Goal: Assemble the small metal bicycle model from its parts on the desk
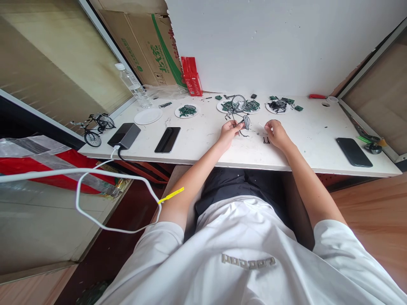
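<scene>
My left hand (pixel 229 130) is closed around part of a small black model bicycle (pixel 239 111), held just above the white table. One spoked wheel points away from me, and a dark grey piece (pixel 246 122) shows beside the fingertips. To its right, my right hand (pixel 276 133) is pinched close to the tabletop; a thin pale sliver shows by its fingertips, too small to name. A small black forked part (pixel 266 140) lies by that hand. Behind the bicycle sits a plate (pixel 219 107) with dark green parts.
Plates with small parts (pixel 187 111) (pixel 279 106) and a bare white plate (pixel 148 116) stand along the table (pixel 197 148). A finished-looking model bicycle (pixel 94 128), grey power block (pixel 124 135), phones (pixel 168 140) (pixel 354 151) and a water bottle (pixel 135 87) are around. A white cable (pixel 117 170) hangs at left.
</scene>
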`<state>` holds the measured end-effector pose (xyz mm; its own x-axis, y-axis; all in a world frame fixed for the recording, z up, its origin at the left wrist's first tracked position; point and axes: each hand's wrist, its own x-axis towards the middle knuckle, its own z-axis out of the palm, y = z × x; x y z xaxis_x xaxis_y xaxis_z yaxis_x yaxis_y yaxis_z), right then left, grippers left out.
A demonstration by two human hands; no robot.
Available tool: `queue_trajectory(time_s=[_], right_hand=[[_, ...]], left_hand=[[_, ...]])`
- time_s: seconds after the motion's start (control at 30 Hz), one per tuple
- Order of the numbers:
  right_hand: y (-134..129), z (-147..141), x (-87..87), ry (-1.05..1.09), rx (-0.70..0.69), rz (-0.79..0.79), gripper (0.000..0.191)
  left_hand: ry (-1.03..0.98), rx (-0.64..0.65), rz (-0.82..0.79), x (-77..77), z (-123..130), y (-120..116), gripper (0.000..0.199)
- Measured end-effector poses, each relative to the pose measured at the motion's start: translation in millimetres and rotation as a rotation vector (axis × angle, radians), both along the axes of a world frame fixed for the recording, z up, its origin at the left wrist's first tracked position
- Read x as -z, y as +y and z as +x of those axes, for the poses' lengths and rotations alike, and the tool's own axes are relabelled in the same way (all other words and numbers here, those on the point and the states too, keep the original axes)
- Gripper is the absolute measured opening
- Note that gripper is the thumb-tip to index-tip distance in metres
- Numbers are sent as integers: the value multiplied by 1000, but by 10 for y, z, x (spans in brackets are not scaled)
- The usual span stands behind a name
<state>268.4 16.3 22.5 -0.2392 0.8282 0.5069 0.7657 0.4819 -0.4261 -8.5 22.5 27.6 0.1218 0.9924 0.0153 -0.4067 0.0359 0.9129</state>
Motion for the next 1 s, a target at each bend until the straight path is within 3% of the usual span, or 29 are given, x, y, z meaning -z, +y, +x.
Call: queue_trajectory(time_s=[0.27,0.5,0.8,1.0], right_hand=[[-229,-310,-199,-150,-68,-45,38],[-423,-662,-127,-183,-136,-68,29],[-415,-682,-80,-119,-227,-75,31],[-371,-680,-38,-61,-211,-60,28]], left_hand=[[13,13,35,6,7,-10,49],[40,11,43,-14,19,-37,45],[2,-56,94,-13,46,-22,42],[-4,-54,104,10,50,3,39]])
